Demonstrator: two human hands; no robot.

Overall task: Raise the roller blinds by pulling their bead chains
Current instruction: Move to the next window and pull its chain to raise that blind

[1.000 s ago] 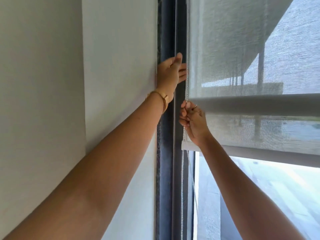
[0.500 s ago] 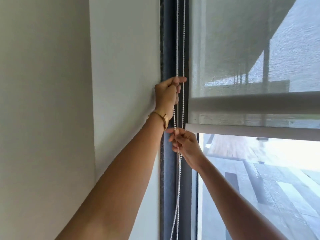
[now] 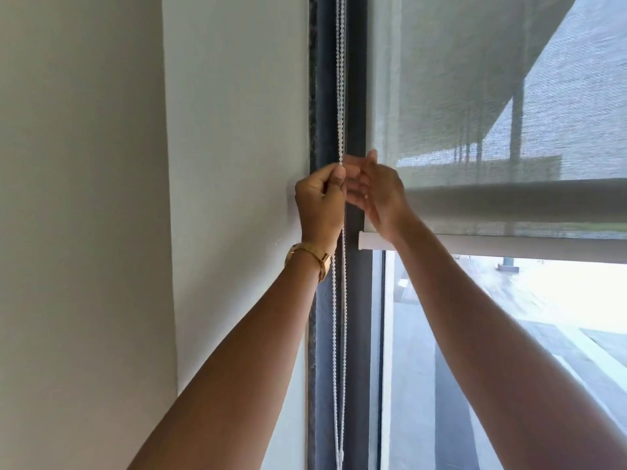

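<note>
A white bead chain hangs in two strands along the dark window frame. My left hand is closed around the chain at frame height, a gold bracelet on its wrist. My right hand is beside it, fingers spread and slightly blurred, just right of the chain and holding nothing. The grey mesh roller blind covers the upper window. Its white bottom bar sits just below my right wrist. A second blind's hem shows behind the mesh.
A white wall meets the frame on the left, with a wall corner further left. Below the blind the glass shows a bright paved area outside. The chain's lower loop runs out of view at the bottom.
My left hand has come down along the chain. My right hand has let go of the chain and risen to beside the left. The blind's bottom bar sits about where it was half a second ago.
</note>
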